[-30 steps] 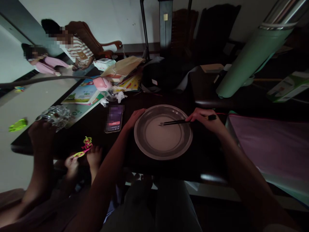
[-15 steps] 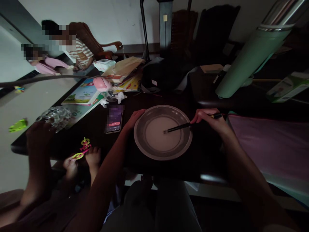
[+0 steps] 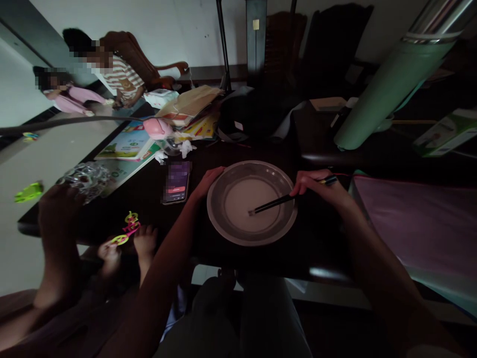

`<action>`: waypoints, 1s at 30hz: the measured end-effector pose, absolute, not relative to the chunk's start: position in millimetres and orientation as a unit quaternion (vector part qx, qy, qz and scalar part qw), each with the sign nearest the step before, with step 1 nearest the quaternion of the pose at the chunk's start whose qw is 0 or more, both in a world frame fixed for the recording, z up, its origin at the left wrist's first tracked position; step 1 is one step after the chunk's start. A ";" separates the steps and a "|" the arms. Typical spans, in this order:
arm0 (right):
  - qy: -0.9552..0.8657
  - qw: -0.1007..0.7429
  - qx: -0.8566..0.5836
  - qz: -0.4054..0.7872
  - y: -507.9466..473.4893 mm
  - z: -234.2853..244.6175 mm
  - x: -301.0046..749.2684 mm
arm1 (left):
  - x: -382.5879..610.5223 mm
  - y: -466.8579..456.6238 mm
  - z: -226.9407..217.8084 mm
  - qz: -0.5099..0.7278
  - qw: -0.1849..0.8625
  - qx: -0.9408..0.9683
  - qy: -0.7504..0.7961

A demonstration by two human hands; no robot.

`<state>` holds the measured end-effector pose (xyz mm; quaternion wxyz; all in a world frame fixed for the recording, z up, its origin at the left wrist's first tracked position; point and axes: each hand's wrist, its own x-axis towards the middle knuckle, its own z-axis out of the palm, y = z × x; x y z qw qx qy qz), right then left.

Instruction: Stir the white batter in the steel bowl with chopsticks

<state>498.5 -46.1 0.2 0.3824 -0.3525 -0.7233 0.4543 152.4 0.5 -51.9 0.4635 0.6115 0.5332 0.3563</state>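
Head camera view shows one metal bowl (image 3: 219,200) standing upright on the dark table (image 3: 320,228), in front of the person, with pale, cloudy liquid (image 3: 242,191) inside. I take this bowl as the centre of the clock. At ten o'clock the left hand (image 3: 208,180) lies against the rim of it; the fingers are partly hidden, so I cannot tell if they are clamped on the rim or only rest there. Between two and three o'clock is the right hand (image 3: 313,184), with its fingers closed together around black chopsticks (image 3: 274,202). These chopsticks slant down over the near-right wall, and their tips are close to the middle of the bowl, at the liquid; the small pale part at the tips is too small to name. A phone (image 3: 178,183) with lit screen lies just after nine o'clock, near the left forearm. Between eight and nine, another person's hands hold a yellow and pink toy (image 3: 130,227). Books (image 3: 126,145) lie toward ten o'clock, a black bag (image 3: 257,112) at twelve, a green flask (image 3: 395,94) at two, and a purple folder-like thing (image 3: 417,223) a little past three.
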 end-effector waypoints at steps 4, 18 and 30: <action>-0.739 0.387 -0.356 0.421 -45.4 -1.4 493.4 | 152.0 0.9 -52.5 0.361 0.470 0.600 0.537; -0.720 0.425 -0.380 0.396 -42.1 -2.1 501.1 | 152.9 0.4 -50.4 0.359 0.443 0.627 0.531; -0.717 0.415 -0.388 0.404 -44.5 -0.3 498.6 | 152.8 -0.5 -53.0 0.368 0.471 0.607 0.523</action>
